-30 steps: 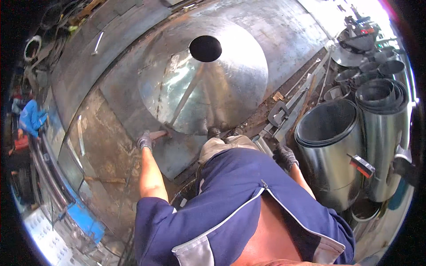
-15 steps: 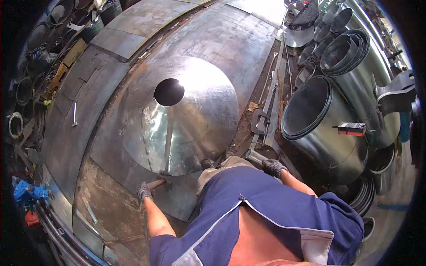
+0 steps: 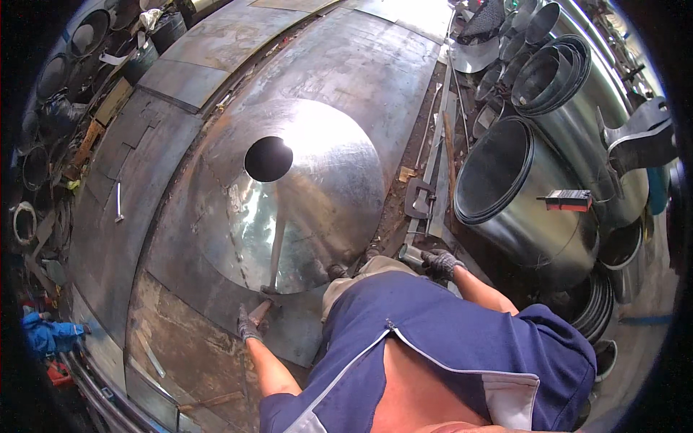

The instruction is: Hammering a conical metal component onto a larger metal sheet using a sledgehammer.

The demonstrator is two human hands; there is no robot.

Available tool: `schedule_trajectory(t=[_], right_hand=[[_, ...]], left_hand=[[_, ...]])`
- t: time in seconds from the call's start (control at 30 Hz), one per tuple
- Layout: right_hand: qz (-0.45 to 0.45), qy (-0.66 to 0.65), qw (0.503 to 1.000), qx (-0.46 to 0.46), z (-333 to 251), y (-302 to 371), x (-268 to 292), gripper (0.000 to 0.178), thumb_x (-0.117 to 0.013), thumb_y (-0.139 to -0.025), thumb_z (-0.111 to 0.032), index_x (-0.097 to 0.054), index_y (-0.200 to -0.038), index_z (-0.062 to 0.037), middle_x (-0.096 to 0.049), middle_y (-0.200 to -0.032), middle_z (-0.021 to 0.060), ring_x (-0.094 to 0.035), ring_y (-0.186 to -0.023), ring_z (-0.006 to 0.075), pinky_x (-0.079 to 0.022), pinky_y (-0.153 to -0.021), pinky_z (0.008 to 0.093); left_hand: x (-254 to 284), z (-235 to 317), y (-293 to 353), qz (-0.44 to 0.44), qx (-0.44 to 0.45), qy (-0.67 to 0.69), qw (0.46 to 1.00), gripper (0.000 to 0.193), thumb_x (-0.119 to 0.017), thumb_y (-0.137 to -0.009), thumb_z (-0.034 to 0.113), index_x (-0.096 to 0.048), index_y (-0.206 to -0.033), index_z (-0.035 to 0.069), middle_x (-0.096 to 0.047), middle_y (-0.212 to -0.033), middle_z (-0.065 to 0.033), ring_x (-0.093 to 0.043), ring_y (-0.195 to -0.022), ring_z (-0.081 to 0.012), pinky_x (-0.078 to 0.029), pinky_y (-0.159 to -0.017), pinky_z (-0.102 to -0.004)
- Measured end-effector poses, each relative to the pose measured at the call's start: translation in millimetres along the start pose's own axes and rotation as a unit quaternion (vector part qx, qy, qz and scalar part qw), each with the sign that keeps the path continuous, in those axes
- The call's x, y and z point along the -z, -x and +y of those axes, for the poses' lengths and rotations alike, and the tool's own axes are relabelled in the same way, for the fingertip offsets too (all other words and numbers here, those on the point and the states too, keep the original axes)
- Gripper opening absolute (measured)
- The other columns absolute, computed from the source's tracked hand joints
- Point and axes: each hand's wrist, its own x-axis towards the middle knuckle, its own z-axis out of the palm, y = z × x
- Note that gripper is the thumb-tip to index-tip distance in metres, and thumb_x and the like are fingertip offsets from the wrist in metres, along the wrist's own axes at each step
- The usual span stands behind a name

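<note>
A large shiny sheet-metal cone (image 3: 339, 173) with a round hole at its top stands before me on dark metal plates (image 3: 339, 65). Near its lower rim, my left hand (image 3: 249, 323), in a grey glove, is closed round the wooden handle of a hammer (image 3: 261, 312). The hammer's head is close to the rim; whether it touches is unclear. To the right of my legs, my gloved right hand (image 3: 442, 264) is closed round a short metal pipe (image 3: 412, 255), whose near end shows beyond the fingers. Part of the pipe is hidden by the hand.
Rolled metal sheets (image 3: 505, 180) stand at my right, with a red and black box (image 3: 567, 200) on one. A C-clamp (image 3: 419, 198) and long metal strips lie beside the cone. Another hammer-like tool (image 3: 120, 202) lies left. A person in blue (image 3: 50, 334) is at far left.
My left hand has moved right and slightly nearer to me with the hammer. My right hand has shifted a little left on the pipe. The whole view has tilted slightly.
</note>
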Motion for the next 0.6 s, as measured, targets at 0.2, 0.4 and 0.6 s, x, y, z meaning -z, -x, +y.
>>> schedule_trajectory(t=[0.2,0.4,0.6], right_hand=[[-0.013,0.018,1.0,-0.012,0.9,2.8,7.9,0.041,-0.064,-0.101,-0.044,-0.063,-0.121,-0.0077,-0.069,-0.095,0.0093,-0.064,-0.069,0.0212,-0.054,-0.059,0.0385],[0.014,0.003,0.999,-0.031,-7.8,21.4,9.3,0.043,-0.065,-0.099,-0.047,-0.066,-0.115,-0.0069,-0.07,-0.088,0.0077,-0.061,-0.061,0.0195,-0.05,-0.055,0.0364],[-0.004,0.034,0.999,-0.03,-14.9,33.7,2.5,0.052,-0.067,-0.098,-0.047,-0.062,-0.134,-0.0088,-0.074,-0.106,0.0151,-0.071,-0.079,0.0263,-0.056,-0.063,0.0387]], left_hand=[[-7.1,-12.3,-39.7,-0.155,0.013,0.09,0.984,0.044,-0.05,-0.099,0.051,-0.064,-0.12,0.015,-0.069,-0.105,-0.007,-0.064,-0.097,-0.02,-0.056,-0.073,-0.0458],[-38.5,-24.9,-42.2,-0.207,-0.062,0.137,0.967,0.039,-0.06,-0.094,0.03,-0.039,-0.062,0.021,-0.043,-0.057,0.0008,-0.041,-0.05,-0.0154,-0.036,-0.046,-0.0381],[-62.1,-28.4,-19.9,-0.107,0.048,0.229,0.966,0.02,-0.072,-0.08,0.026,-0.057,-0.085,0.014,-0.055,-0.083,-0.0053,-0.058,-0.074,-0.0246,-0.06,-0.06,-0.0486]])
